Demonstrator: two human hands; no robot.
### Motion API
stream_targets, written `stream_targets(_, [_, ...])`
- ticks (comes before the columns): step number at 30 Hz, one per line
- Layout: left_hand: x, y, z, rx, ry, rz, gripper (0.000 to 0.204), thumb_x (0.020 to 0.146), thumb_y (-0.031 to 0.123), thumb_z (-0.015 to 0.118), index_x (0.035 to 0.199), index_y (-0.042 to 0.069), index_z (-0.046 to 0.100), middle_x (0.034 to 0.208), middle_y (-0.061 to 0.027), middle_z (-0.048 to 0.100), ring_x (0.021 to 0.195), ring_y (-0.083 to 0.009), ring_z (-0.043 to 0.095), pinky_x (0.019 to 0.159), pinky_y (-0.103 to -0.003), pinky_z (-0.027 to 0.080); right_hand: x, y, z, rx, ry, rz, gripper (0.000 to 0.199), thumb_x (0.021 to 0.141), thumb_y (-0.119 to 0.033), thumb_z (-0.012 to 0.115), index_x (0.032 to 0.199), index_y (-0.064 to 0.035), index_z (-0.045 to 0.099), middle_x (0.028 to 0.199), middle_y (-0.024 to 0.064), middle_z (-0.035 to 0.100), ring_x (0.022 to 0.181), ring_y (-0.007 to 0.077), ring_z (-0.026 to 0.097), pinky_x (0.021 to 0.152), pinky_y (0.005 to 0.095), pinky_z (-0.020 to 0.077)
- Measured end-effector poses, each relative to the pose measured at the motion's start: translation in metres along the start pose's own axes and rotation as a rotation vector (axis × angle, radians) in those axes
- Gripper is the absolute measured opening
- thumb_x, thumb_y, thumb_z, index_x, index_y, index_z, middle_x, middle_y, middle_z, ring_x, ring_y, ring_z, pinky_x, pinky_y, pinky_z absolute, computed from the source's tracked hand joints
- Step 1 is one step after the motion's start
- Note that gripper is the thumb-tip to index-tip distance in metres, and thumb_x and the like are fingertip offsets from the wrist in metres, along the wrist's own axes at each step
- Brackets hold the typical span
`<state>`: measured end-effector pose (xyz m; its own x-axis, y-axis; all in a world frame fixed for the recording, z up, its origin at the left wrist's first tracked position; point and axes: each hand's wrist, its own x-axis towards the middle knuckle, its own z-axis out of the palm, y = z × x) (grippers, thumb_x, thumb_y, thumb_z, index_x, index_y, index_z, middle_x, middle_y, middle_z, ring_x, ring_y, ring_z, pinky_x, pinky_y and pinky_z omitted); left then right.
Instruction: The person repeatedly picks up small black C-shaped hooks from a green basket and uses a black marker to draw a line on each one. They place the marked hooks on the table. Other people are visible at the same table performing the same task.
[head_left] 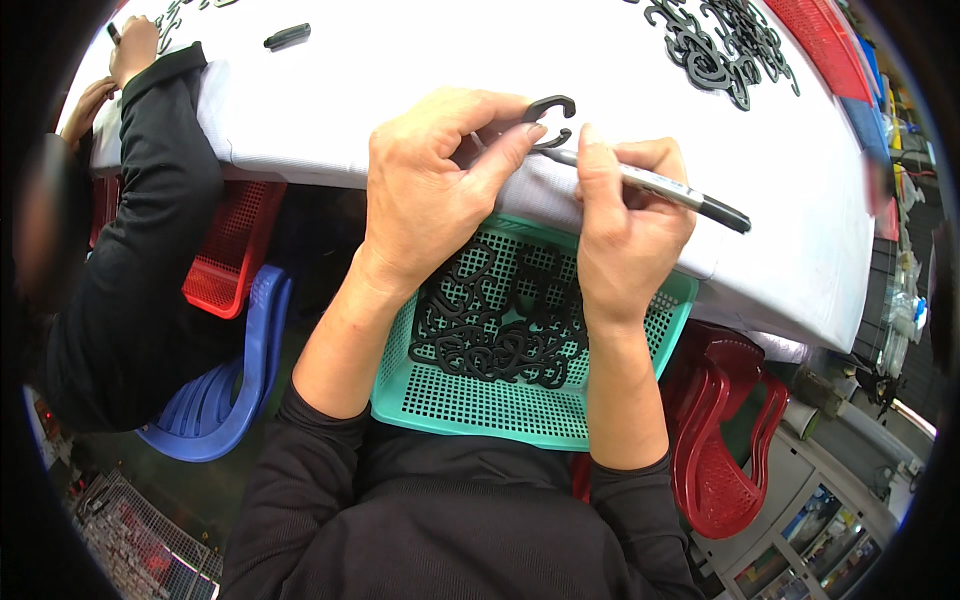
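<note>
Between its thumb and fingers my left hand (430, 180) pinches a black C-shaped plastic piece (551, 104), held up over the near edge of the white table. My right hand (635, 215) grips a grey marker pen (662, 187) with a black rear end. The pen's tip points left, close to the lower end of the black piece; whether it touches cannot be made out. Below both hands, a green perforated basket (480, 416) sits at my lap, with many similar black curved pieces (505, 345) lying in it.
More black pieces (725, 45) lie heaped on the white table (330, 110) at the far right. A black pen cap (288, 37) rests toward the back left. Another person's sleeve (165, 170) is at the left. A blue chair (225, 390) and dark red chair (722, 430) stand alongside.
</note>
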<state>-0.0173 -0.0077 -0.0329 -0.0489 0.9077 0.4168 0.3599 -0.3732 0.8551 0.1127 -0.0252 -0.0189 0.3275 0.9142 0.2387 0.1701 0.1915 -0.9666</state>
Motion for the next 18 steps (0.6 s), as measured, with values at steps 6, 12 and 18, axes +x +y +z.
stream_targets(6, [-0.001, -0.004, 0.0, 0.064, -0.019, 0.045, 0.017, 0.078, 0.001, 0.071, 0.095, 0.002, 0.071, 0.08, -0.0023, 0.068, 0.062, -0.0047, 0.057, 0.055, -0.019, 0.044, 0.002, -0.007, -0.017, 0.044, 0.141, -0.021, 0.02, 0.083, -0.007, 0.069, 0.074, -0.0032, 0.051, 0.062, -0.0016, 0.051, 0.053, 0.0023, 0.044, 0.047, 0.0172, 0.034])
stream_targets(12, [-0.004, 0.0, -0.002, 0.081, -0.055, 0.053, 0.022, 0.081, -0.003, 0.065, 0.101, 0.004, 0.069, 0.087, -0.0024, 0.068, 0.064, -0.006, 0.059, 0.058, -0.019, 0.046, 0.006, -0.007, -0.022, 0.083, 0.102, 0.008, 0.018, 0.083, -0.004, 0.067, 0.075, -0.0041, 0.051, 0.063, -0.0026, 0.051, 0.054, 0.0018, 0.044, 0.048, 0.0168, 0.0334])
stream_targets(18, [-0.008, -0.008, -0.004, 0.055, -0.094, 0.069, 0.021, 0.085, -0.003, 0.06, 0.105, 0.003, 0.065, 0.091, -0.0034, 0.069, 0.074, -0.0057, 0.061, 0.063, -0.02, 0.048, 0.002, -0.007, -0.008, -0.017, 0.008, 0.045, 0.016, 0.081, -0.004, 0.067, 0.075, -0.0025, 0.053, 0.061, -0.0007, 0.053, 0.055, 0.0046, 0.048, 0.051, 0.0211, 0.0392])
